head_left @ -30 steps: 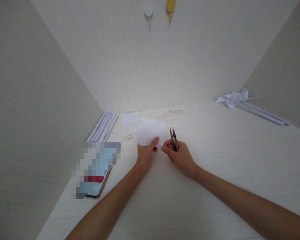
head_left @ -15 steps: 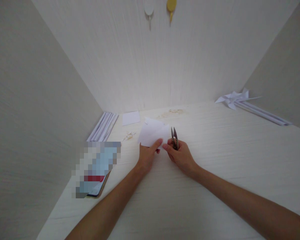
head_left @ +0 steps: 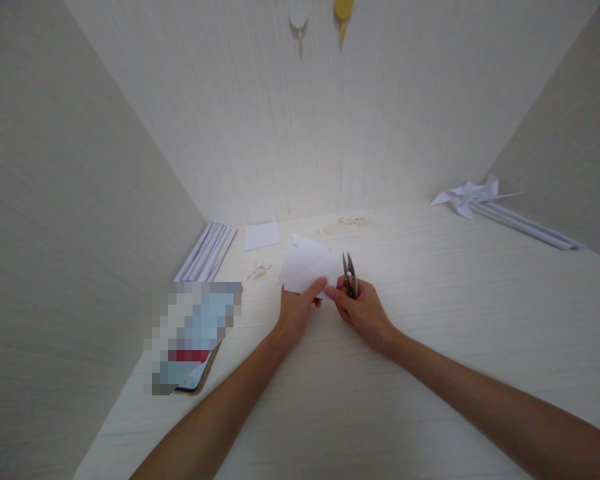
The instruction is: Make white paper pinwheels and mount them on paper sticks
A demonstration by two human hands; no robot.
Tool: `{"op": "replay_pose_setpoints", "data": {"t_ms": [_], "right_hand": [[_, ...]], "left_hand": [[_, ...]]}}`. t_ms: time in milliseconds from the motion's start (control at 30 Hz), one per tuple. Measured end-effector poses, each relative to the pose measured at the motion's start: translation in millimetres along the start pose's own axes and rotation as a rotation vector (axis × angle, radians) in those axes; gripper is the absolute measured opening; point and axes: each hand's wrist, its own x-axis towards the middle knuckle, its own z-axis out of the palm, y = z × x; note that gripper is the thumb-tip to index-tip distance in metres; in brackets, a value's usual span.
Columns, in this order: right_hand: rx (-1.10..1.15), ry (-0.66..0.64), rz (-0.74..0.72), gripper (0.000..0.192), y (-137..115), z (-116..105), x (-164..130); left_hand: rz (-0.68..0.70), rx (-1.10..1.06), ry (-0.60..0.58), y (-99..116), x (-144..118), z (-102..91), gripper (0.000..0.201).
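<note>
Head view: the left hand (head_left: 296,313) is closed in a pinch on a white paper sheet (head_left: 307,267), thumb on top and fingers underneath, holding it in front of the person at the middle of the pale wood-grain tabletop (head_left: 460,320). Small flaps show near the sheet's far corners; whether they are cuts or folds I cannot tell. The right hand (head_left: 364,310) is curled around thread snips (head_left: 351,268), their two blades spread and pointing away from the person, just beside the sheet's right edge. Its thumb tip is at the sheet's near right corner.

Beyond the left hand lie a smaller-looking white paper square (head_left: 263,235) and some tiny pale scraps (head_left: 258,271). Further left, a row of rolled paper tubes (head_left: 207,253) rests by the side wall, with a smartphone (head_left: 196,377), its screen mostly pixelated, nearer the person. At the far right lies a paper pinwheel (head_left: 473,195) beside paper sticks (head_left: 525,225). A white hook (head_left: 299,15) and a yellow hook (head_left: 343,10) are on the back wall (head_left: 325,127).
</note>
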Motion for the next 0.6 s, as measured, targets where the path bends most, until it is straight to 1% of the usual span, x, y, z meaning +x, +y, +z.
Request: {"op": "replay_pose_setpoints", "data": {"t_ms": [200, 433, 600], "right_hand": [[0.031, -0.015, 0.011, 0.028, -0.6, -1.0, -1.2], [0.033, -0.013, 0.011, 0.029, -0.4, -0.7, 0.0], [0.013, -0.001, 0.013, 0.029, -1.5, -0.1, -0.8]], "left_hand": [[0.026, 0.023, -0.002, -1.8, 1.4, -0.9, 0.017], [0.015, 0.044, 0.016, -1.0, 1.4, -0.3, 0.019], [0.023, 0.061, 0.006, -1.2, 1.8, -0.8, 0.018]]}}
